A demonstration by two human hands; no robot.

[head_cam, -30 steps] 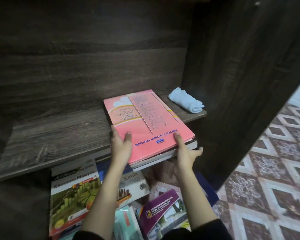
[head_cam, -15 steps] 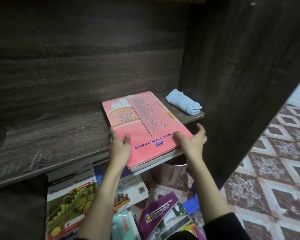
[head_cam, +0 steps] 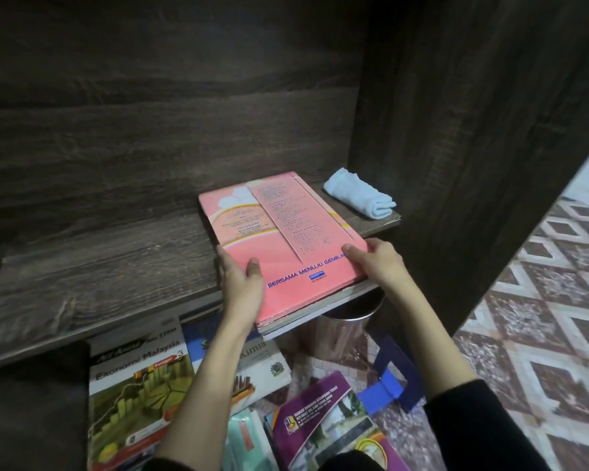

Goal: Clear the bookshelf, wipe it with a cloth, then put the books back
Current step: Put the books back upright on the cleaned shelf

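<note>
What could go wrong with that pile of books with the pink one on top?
1. The book stack, with the pink book on top, sticks out past the front edge of the shelf. If the left hand and right hand let go now, it might tip onto the Ekonomi Malaysia book on the floor below.
2. The folded blue cloth lies close beside the stack, at the shelf's right end. A sideways shove might knock it off.
</note>
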